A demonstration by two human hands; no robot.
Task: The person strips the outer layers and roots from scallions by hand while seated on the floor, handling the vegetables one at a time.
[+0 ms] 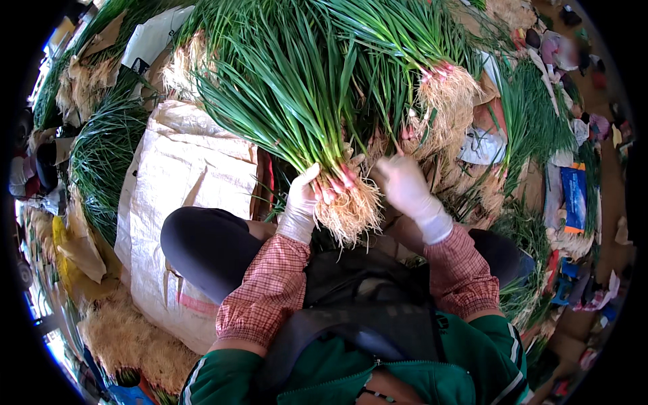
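Observation:
My left hand (pixel 302 202), in a pale thin glove, is closed round a thick bunch of green garlic (pixel 297 115). Its long flat leaves fan away to the far left, and its pinkish bulbs and tangled pale roots (pixel 349 210) hang beside my fingers. My right hand (pixel 410 189), gloved too, is just right of those roots and blurred. Its fingers look curled in; a thin reddish stalk meets them, but whether they grip it is hard to make out. Beyond that hand, another green garlic bunch (pixel 405 40) lies with its roots (pixel 447 98) toward me.
A folded whitish woven sack (pixel 192 158) lies to my left by my bent knee (pixel 206 246). More heaped green garlic (pixel 108 162) is at the left and more leaves (pixel 536 115) at the right. Bundled roots (pixel 135 331) are at lower left. A blue packet (pixel 574 196) lies far right.

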